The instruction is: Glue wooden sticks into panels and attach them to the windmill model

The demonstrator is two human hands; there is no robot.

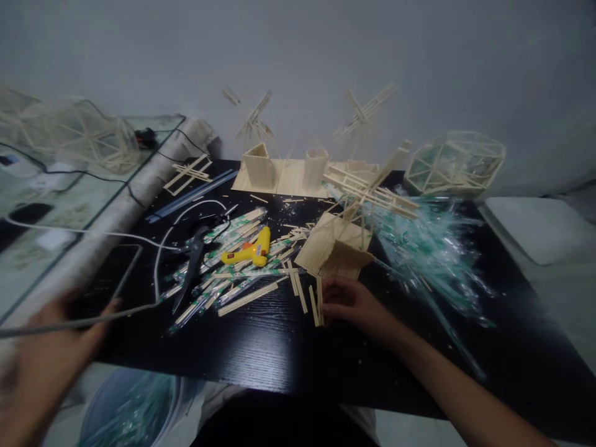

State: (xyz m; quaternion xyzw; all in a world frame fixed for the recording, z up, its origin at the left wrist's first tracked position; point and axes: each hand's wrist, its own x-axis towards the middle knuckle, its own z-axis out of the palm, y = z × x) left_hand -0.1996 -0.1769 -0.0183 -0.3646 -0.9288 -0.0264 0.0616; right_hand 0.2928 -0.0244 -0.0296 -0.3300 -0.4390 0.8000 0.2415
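My left hand (pixel 58 351) is at the table's left edge, its fingers and thumb around the near end of a dark flat slab with a pale rounded rim, which looks like a phone (pixel 128 273). A pale cable (pixel 79 323) crosses in front of that hand. My right hand (pixel 351 304) rests low over the table with curled fingers, closed at a short wooden stick (pixel 319 292); the fingertips are partly hidden. Just beyond it stands a wooden stick model (pixel 344 261) with a slatted base and crossed blades. More loose sticks (pixel 295 279) lie to its left.
A yellow glue gun (pixel 251 248) lies on packaged sticks (pixel 237 279) beside black-handled pliers or scissors (pixel 190 267). Two windmill-like models (pixel 261 171) stand at the back. Clear plastic wrappers (pixel 428 248) spread on the right. A bin (pixel 130 406) stands below the front edge.
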